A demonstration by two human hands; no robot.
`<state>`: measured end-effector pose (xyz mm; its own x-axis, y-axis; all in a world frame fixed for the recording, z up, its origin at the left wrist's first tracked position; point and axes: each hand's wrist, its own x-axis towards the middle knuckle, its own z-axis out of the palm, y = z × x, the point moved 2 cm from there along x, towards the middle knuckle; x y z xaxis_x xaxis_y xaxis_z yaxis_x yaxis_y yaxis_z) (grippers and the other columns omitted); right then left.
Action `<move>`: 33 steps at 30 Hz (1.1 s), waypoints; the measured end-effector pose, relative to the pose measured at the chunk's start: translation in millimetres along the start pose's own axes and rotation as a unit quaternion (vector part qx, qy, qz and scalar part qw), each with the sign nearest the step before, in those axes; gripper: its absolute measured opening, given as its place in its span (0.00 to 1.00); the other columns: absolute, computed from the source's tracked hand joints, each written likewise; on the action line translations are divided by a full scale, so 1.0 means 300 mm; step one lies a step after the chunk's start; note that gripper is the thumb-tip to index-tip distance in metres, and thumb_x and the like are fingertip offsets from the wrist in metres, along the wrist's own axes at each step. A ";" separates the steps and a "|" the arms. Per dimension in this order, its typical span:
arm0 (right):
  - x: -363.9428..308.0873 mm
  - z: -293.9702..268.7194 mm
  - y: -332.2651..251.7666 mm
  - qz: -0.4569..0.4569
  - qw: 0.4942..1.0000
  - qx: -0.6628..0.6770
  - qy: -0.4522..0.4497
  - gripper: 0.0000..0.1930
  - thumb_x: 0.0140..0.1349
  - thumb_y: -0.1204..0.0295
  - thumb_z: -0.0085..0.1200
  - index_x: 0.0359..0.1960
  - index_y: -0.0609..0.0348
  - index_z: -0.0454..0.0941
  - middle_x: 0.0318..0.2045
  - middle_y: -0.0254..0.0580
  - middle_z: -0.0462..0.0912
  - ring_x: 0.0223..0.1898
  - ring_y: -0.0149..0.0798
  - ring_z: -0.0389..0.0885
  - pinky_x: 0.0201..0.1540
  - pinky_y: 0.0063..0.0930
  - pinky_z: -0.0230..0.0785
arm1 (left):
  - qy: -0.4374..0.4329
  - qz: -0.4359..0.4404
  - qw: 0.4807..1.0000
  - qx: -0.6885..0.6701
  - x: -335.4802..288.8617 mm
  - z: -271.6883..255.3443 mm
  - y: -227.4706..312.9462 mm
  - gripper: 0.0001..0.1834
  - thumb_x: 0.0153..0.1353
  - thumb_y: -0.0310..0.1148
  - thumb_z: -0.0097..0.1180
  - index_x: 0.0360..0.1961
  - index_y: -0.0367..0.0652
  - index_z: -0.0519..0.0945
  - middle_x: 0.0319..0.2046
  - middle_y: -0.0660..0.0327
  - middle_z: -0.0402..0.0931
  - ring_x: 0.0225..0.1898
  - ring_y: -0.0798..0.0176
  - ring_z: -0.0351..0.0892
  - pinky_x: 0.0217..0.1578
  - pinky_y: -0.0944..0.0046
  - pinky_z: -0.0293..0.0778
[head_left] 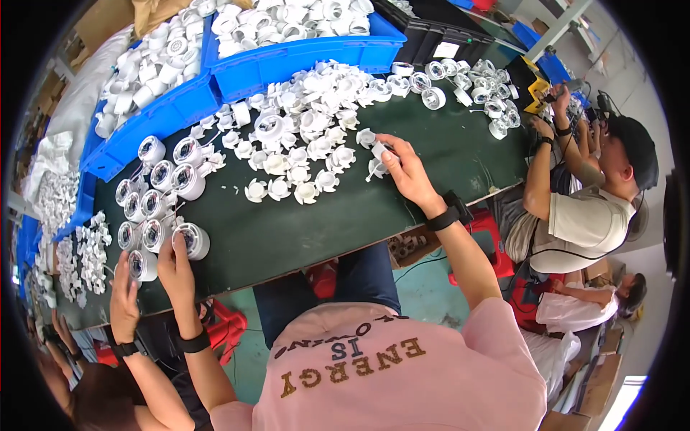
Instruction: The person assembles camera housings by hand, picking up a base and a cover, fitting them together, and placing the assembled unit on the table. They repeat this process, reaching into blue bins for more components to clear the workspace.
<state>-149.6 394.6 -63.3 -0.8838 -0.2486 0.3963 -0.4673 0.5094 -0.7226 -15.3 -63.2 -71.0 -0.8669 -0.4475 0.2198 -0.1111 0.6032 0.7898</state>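
Observation:
My left hand (pixel 176 274) reaches to the front of a cluster of round white housings with clear, lens-like faces (pixel 152 203). Its fingers are closed at the left edge of the nearest white housing (pixel 194 243), which stands on the table. Farther right, my right hand (pixel 408 171) pinches a small white plastic part (pixel 379 149) between thumb and fingers, just above the table. Close by its fingertips lie a small white flanged piece (pixel 375 169) and another white piece (pixel 365 136). A big pile of white flanged pieces (pixel 309 118) spreads to the left of that hand.
Blue bins (pixel 309 63) full of white parts line the far side of the dark green table (pixel 287 237). Clear-faced round parts (pixel 496 108) lie far right. A co-worker's hand (pixel 123 305) is beside my left hand; another person (pixel 582 208) works at the right.

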 end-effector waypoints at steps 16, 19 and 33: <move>-0.001 0.033 -0.003 -0.015 0.996 -0.087 0.007 0.18 0.70 0.66 0.45 0.58 0.60 0.69 0.49 0.48 0.72 0.48 0.40 0.72 0.53 0.31 0.66 | 0.044 0.242 0.951 0.190 -0.163 0.129 0.240 0.22 0.52 0.28 0.58 0.51 0.36 0.72 0.52 0.53 0.70 0.52 0.47 0.67 0.52 0.52 0.60; -0.004 0.032 -0.017 -0.013 0.995 -0.102 0.000 0.18 0.69 0.67 0.45 0.57 0.60 0.69 0.49 0.52 0.71 0.50 0.46 0.70 0.55 0.34 0.63 | 0.042 0.236 0.948 0.210 -0.168 0.134 0.243 0.22 0.53 0.28 0.58 0.50 0.36 0.73 0.52 0.53 0.71 0.53 0.47 0.67 0.54 0.49 0.58; 0.037 0.080 -0.281 -0.001 0.996 0.059 -0.062 0.21 0.71 0.63 0.39 0.56 0.68 0.68 0.52 0.53 0.74 0.56 0.45 0.71 0.59 0.32 0.60 | -0.198 0.152 0.945 -0.212 -0.168 0.349 0.494 0.36 0.48 0.25 0.64 0.60 0.35 0.64 0.49 0.50 0.72 0.42 0.54 0.76 0.44 0.59 0.73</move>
<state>-120.7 329.0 -11.6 -0.8755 -0.3536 0.3292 -0.4616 0.4111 -0.7860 -38.9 117.9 -24.9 -0.9505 0.0369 0.3086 0.3046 0.3078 0.9014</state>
